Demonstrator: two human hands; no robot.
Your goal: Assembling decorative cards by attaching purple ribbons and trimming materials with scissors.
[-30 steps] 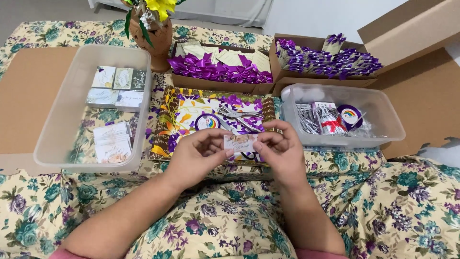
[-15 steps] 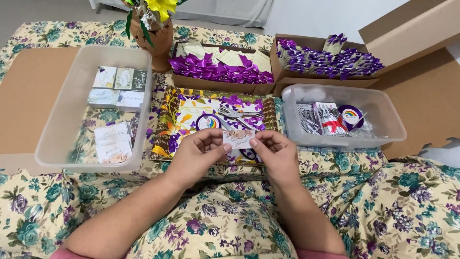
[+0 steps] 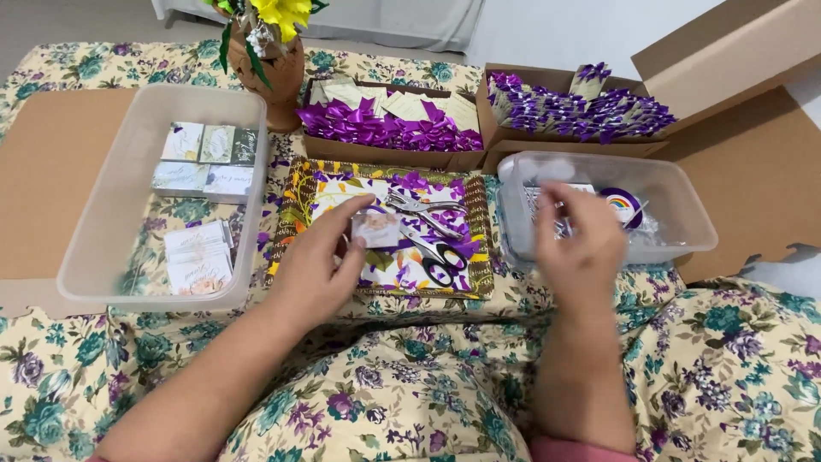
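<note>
My left hand [image 3: 318,267] pinches a small pale printed card [image 3: 375,229] between thumb and fingers, over the left part of a colourful patterned tray [image 3: 291,224]. On the tray lie scissors [image 3: 432,248], a metal hole punch [image 3: 421,205] and purple ribbon scraps. My right hand [image 3: 580,241] is blurred, with fingers loosely curled, above the near rim of the clear plastic bin [image 3: 684,224] on the right. It holds nothing that I can see. That bin contains small clear packets and a ribbon spool [image 3: 619,204].
A large clear bin [image 3: 85,257] at left holds stacks of cards. Behind the tray stand two cardboard boxes of purple bows [image 3: 385,128] [image 3: 590,111] and a flower vase [image 3: 267,68]. Flat cardboard [image 3: 38,171] lies far left; floral cloth covers the surface.
Both hands held the card together over the tray. Now my right hand has let go and moved right to the small bin, while my left keeps the card.
</note>
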